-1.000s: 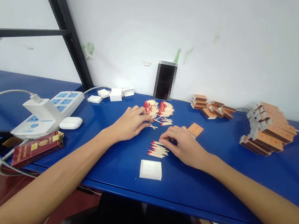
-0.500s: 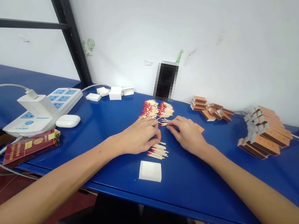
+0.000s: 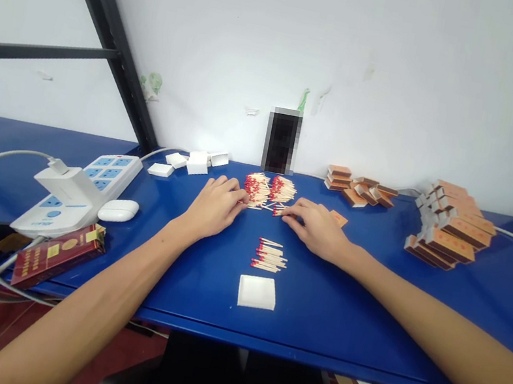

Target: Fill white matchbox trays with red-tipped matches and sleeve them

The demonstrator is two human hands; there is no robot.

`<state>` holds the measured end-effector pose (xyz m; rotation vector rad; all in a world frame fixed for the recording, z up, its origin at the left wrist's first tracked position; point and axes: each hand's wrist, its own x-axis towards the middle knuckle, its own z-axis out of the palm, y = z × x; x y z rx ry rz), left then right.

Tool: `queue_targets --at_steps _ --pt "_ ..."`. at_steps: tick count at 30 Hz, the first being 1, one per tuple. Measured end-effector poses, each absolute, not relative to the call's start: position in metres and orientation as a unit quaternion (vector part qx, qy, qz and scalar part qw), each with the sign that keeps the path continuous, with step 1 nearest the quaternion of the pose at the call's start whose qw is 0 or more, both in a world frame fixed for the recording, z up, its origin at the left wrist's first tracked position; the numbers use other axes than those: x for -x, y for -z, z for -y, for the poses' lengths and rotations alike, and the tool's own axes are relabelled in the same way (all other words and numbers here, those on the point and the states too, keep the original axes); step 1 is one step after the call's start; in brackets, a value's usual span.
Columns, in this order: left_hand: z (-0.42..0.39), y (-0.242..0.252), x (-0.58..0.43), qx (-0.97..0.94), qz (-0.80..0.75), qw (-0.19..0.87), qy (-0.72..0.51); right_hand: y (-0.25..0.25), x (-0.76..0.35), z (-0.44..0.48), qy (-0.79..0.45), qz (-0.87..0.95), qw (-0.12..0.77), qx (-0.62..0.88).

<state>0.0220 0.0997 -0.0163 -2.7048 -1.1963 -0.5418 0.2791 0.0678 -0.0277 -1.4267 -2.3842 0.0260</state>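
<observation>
Two piles of red-headed matches lie side by side on the blue table, a left pile (image 3: 257, 189) and a right pile (image 3: 282, 190). My left hand (image 3: 216, 207) is at the left pile's near edge, fingers bent and thumb drawn in; whatever they pinch is hidden. My right hand (image 3: 314, 226) has thumb and forefinger closed at the tail ends of a few matches (image 3: 277, 211) just below the right pile. Closer to me, a loose row of matches (image 3: 269, 256) lies with heads to the left. Below it is a white matchbox tray (image 3: 257, 293).
White trays (image 3: 198, 162) stand at the back left. Orange matchboxes are at the back right (image 3: 359, 190) and stacked farther right (image 3: 458, 228). A power strip (image 3: 111, 173), white earbud case (image 3: 119, 211) and red box (image 3: 59, 253) occupy the left side.
My left hand has moved from the near row of matches up and left to the left pile, leaving another match on the row. My right hand stays almost in place.
</observation>
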Motion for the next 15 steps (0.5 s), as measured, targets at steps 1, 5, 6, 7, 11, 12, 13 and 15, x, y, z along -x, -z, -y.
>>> queue_targets --at_steps 1,5,6,7,11,12,13,15 --pt "-0.1006 0.0158 -0.0199 0.898 0.396 0.071 0.177 0.0275 -0.2788 -0.0677 -0.009 0.845 0.18 0.504" --pt "-0.1025 0.017 -0.0172 0.901 0.392 0.078 0.169 0.0278 -0.2773 -0.0668 0.012 0.851 0.169 0.498" --pt "-0.1027 0.0177 -0.0176 0.901 0.391 0.079 0.168 0.0281 -0.2769 -0.0665 0.021 0.853 0.164 0.495" --pt "-0.1028 0.0184 -0.0181 0.902 0.391 0.079 0.166 0.0284 -0.2766 -0.0663 0.029 0.854 0.16 0.494" --pt "-0.1023 0.0194 -0.0205 0.902 0.394 0.077 0.159 0.0297 -0.2761 -0.066 0.046 0.854 0.153 0.494" --pt "-0.102 0.0192 -0.021 0.902 0.395 0.076 0.158 0.0299 -0.2762 -0.0661 0.047 0.854 0.153 0.494" --pt "-0.1016 0.0189 -0.0214 0.902 0.397 0.075 0.155 0.0302 -0.2763 -0.0663 0.049 0.855 0.153 0.493" --pt "-0.1007 0.0181 -0.022 0.901 0.399 0.073 0.152 0.0306 -0.2766 -0.0665 0.05 0.856 0.153 0.49"
